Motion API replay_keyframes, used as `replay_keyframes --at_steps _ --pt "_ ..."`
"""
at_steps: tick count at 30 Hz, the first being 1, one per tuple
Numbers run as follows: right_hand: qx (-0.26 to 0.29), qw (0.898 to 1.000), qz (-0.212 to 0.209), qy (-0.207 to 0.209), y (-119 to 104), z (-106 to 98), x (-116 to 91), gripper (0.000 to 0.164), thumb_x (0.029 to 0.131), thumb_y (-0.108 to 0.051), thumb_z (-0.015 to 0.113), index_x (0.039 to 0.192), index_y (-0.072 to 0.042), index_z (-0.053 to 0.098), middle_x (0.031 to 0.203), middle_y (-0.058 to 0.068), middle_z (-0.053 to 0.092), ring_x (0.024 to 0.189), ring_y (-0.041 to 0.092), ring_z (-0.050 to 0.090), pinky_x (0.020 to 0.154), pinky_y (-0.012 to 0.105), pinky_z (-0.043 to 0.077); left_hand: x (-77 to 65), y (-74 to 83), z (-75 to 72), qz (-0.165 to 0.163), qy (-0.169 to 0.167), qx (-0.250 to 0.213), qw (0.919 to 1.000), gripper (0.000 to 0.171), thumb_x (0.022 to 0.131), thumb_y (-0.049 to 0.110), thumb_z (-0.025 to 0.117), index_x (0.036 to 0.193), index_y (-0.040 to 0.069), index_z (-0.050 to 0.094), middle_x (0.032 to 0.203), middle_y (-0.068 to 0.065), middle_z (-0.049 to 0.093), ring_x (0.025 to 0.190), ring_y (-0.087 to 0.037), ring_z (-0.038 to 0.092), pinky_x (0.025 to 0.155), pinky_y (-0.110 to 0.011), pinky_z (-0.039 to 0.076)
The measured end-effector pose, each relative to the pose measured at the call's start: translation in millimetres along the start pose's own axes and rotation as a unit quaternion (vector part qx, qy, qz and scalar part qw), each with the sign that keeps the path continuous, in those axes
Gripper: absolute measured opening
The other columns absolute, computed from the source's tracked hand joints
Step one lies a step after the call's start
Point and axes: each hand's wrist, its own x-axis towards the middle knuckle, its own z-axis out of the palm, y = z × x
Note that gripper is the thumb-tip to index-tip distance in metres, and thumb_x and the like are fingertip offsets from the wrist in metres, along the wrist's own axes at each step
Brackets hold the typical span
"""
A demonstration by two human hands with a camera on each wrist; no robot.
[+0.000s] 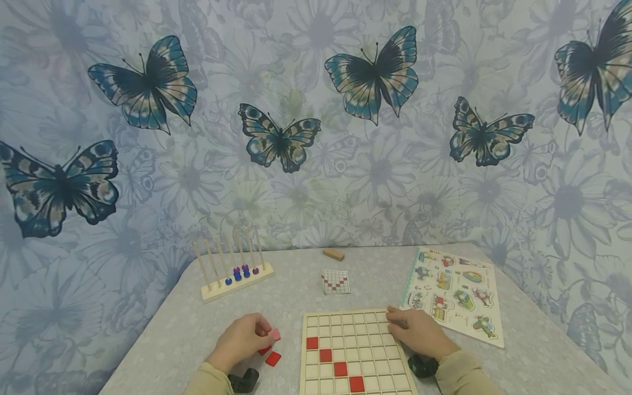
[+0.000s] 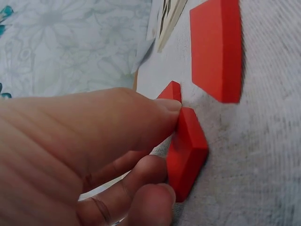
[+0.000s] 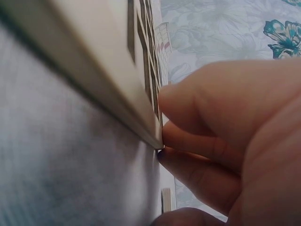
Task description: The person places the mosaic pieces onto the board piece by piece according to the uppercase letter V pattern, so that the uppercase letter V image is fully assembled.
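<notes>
My left hand (image 1: 243, 338) is left of the wooden grid board (image 1: 371, 351), with thumb and fingers pinching a small red square tile (image 2: 188, 153). In the head view this tile looks pinkish where it catches the light. Another red tile (image 1: 273, 359) lies flat on the table just beside the hand, and a further one shows partly behind the fingers. My right hand (image 1: 418, 329) grips the board's far right corner, thumb over the rim and fingers against the side. Several red tiles (image 1: 340, 369) sit in the board's cells in a diagonal line running down to the right.
Beyond the board lies a small card (image 1: 336, 282) with a printed red grid pattern, and behind it a wooden block (image 1: 333, 254). A peg stand (image 1: 237, 282) with blue and purple beads is at the back left. A picture board (image 1: 456, 296) lies on the right.
</notes>
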Motion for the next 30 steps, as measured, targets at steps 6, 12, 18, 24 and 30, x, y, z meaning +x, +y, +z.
replay_keyframes --at_steps 6,12,18,24,30 --pt "0.004 1.000 0.000 -0.002 -0.1 0.0 -0.1 0.038 0.098 -0.030 0.070 0.129 -0.008 0.072 0.145 0.008 0.061 0.132 0.044 0.057 0.103 0.061 0.046 0.8 -0.4 0.5 0.003 0.000 0.000 1.0000 0.025 0.083 0.031 0.086 0.090 0.016 0.067 0.081 0.004 0.064 0.071 -0.013 0.057 0.061 -0.032 0.046" --pt "-0.002 1.000 0.004 -0.003 0.3 -0.2 0.5 0.038 0.098 -0.031 0.069 0.129 -0.009 0.072 0.146 0.007 0.061 0.132 0.043 0.057 0.104 0.062 0.046 0.6 1.8 -0.5 0.001 0.003 0.000 1.0000 0.017 0.089 0.029 0.080 0.089 0.017 0.067 0.079 0.005 0.065 0.067 -0.014 0.056 0.058 -0.033 0.044" --pt "0.002 1.000 0.004 -0.007 0.1 -0.7 0.4 0.038 0.099 -0.030 0.069 0.129 -0.008 0.071 0.146 0.008 0.061 0.133 0.043 0.057 0.105 0.062 0.045 -0.2 4.4 -1.8 0.006 0.012 -0.020 0.9997 0.013 0.091 0.026 0.077 0.090 0.016 0.069 0.077 0.005 0.065 0.063 -0.015 0.055 0.055 -0.033 0.044" --pt "-0.001 1.000 0.003 -0.002 -0.5 -0.8 0.0 0.038 0.099 -0.030 0.069 0.129 -0.008 0.071 0.146 0.007 0.061 0.132 0.042 0.057 0.106 0.061 0.045 1.1 6.3 -0.9 0.020 0.029 -0.043 0.9985 0.012 0.093 0.026 0.076 0.090 0.017 0.069 0.079 0.005 0.066 0.065 -0.013 0.058 0.058 -0.032 0.046" --pt "-0.001 1.000 0.001 -0.001 0.2 0.0 0.4 0.039 0.099 -0.030 0.069 0.131 -0.008 0.070 0.145 0.007 0.061 0.132 0.041 0.058 0.106 0.061 0.045 0.9 13.6 9.2 0.048 0.028 -0.106 0.9928 0.012 0.093 0.026 0.077 0.093 0.016 0.071 0.084 0.004 0.069 0.066 -0.012 0.061 0.057 -0.032 0.050"
